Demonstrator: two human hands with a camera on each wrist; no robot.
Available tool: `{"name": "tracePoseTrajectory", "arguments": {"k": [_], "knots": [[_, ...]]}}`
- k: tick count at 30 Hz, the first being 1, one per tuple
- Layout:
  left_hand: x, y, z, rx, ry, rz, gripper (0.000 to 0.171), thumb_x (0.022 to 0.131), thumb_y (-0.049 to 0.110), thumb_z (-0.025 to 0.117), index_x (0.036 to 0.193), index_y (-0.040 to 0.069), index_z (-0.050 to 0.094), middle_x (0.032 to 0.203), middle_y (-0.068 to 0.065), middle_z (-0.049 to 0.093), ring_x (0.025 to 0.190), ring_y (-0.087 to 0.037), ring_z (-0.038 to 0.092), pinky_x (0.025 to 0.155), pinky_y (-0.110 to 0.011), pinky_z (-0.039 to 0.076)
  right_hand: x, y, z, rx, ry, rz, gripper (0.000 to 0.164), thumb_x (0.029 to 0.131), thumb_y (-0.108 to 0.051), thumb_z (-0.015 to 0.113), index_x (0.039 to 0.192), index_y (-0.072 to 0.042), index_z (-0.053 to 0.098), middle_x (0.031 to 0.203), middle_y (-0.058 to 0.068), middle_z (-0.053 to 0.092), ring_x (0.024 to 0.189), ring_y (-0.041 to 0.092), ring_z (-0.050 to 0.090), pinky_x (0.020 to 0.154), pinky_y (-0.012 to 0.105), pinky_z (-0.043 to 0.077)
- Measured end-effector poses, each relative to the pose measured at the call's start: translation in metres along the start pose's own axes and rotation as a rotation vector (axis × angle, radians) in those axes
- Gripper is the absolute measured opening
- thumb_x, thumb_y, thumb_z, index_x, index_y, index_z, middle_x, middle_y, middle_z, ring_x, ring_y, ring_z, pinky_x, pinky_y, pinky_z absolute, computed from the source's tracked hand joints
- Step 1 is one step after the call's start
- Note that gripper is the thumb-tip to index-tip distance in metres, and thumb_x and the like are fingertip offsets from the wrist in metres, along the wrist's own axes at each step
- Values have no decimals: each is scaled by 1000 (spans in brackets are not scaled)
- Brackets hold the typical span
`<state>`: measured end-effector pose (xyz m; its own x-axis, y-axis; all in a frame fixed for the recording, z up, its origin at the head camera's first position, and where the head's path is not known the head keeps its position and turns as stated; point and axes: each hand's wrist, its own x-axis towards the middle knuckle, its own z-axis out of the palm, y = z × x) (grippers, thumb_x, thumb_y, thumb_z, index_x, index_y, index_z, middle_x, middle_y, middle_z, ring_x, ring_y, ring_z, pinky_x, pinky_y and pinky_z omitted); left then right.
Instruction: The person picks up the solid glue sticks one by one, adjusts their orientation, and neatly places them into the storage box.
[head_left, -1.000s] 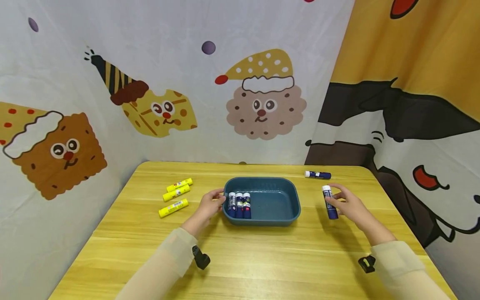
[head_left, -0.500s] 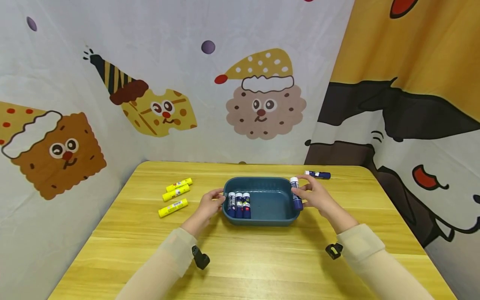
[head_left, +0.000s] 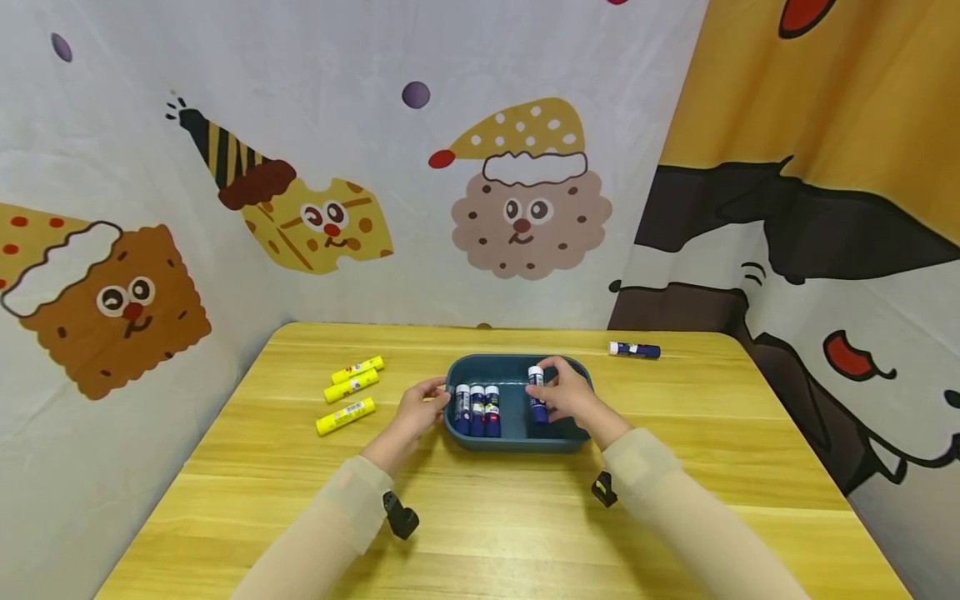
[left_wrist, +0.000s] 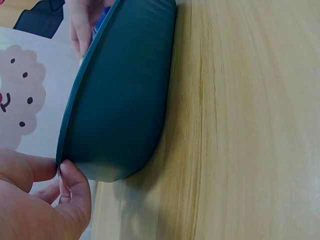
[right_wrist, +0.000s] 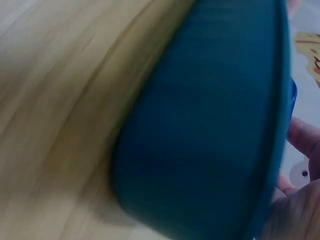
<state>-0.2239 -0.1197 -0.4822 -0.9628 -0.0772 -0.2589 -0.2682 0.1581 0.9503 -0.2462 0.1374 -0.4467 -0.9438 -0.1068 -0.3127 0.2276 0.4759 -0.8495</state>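
Note:
A dark teal plastic bin [head_left: 517, 445] stands mid-table, and three blue glue sticks [head_left: 477, 410] with white caps lie side by side at its left end. My left hand [head_left: 417, 410] pinches the bin's left rim between thumb and fingers, as the left wrist view [left_wrist: 55, 200] also shows. Over the right half of the bin, my right hand [head_left: 572, 393] holds another blue glue stick [head_left: 538, 400] by its side, white cap up and slightly tilted. In the right wrist view the bin wall [right_wrist: 210, 120] hides most of that glue stick.
Several yellow glue sticks, three in all, lie left of the bin, the nearest yellow stick [head_left: 346, 416] apart from the others. One blue glue stick [head_left: 634, 350] lies at the back right of the wooden table [head_left: 480, 525]. A printed curtain [head_left: 420, 275] hangs behind.
My right hand has carried its blue glue stick leftward from the table's right side, past the bin's right rim, to above the bin's inside. My left hand stays at the left rim.

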Motion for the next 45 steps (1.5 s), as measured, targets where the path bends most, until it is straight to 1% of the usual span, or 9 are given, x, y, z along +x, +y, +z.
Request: {"name": "tracePoseTrajectory", "arguments": {"k": [8,15,20,31,36,38,41,43,45], "knots": [[0,0,0,6,0,0,36,94,7,56,130,5,55,108,-12,52,79,-14,52,69,-26,51,10,-1,30,-86,-20,34,44,86,-19,70,122,-15,44,94,17,59,71,23,59,55,36,56],[-1,0,0,1,-3,20,36,94,5,55,129,2,55,106,-13,52,76,-13,51,65,-24,50,13,-3,45,-175,-14,27,45,86,-18,70,122,-14,43,99,18,58,71,23,61,52,35,55],[-2,2,0,6,6,13,36,94,6,56,130,4,56,105,-12,52,76,-13,52,65,-24,49,13,-5,52,-234,-13,30,45,86,-19,70,121,-14,43,94,16,58,66,22,59,47,31,52],[-1,0,1,-3,10,37,36,93,4,57,129,2,56,103,-11,52,73,-11,51,64,-23,49,15,-6,60,-276,-1,53,49,85,-19,71,126,-14,44,91,14,54,64,20,57,47,29,51],[-2,3,1,-1,12,27,36,93,5,57,129,3,56,104,-11,52,74,-12,52,63,-22,48,17,-4,61,-273,-7,52,56,84,-17,72,133,-12,44,105,19,54,67,20,56,47,28,51],[-3,3,1,3,11,23,36,93,5,57,129,3,56,105,-11,52,75,-12,52,64,-23,49,15,-5,60,-287,-11,41,58,85,-18,71,135,-11,43,117,23,52,70,22,58,50,30,52],[-3,3,1,5,7,15,36,94,6,56,130,5,56,106,-12,52,77,-13,52,66,-24,49,10,-9,57,-373,-6,-8,60,86,-20,70,138,-10,42,134,26,44,96,30,60,70,38,55],[-3,3,1,8,3,8,36,94,7,56,130,5,56,107,-12,52,78,-14,53,68,-25,50,4,-13,52,-445,5,-62,61,86,-22,70,140,-11,42,137,25,42,108,34,56,81,43,51],[-3,3,0,7,-2,2,36,94,8,56,130,6,55,108,-12,52,79,-14,53,70,-27,51,-1,-16,44,-515,31,-146,60,86,-23,70,139,-12,43,134,23,44,114,34,52,85,45,48]]}}
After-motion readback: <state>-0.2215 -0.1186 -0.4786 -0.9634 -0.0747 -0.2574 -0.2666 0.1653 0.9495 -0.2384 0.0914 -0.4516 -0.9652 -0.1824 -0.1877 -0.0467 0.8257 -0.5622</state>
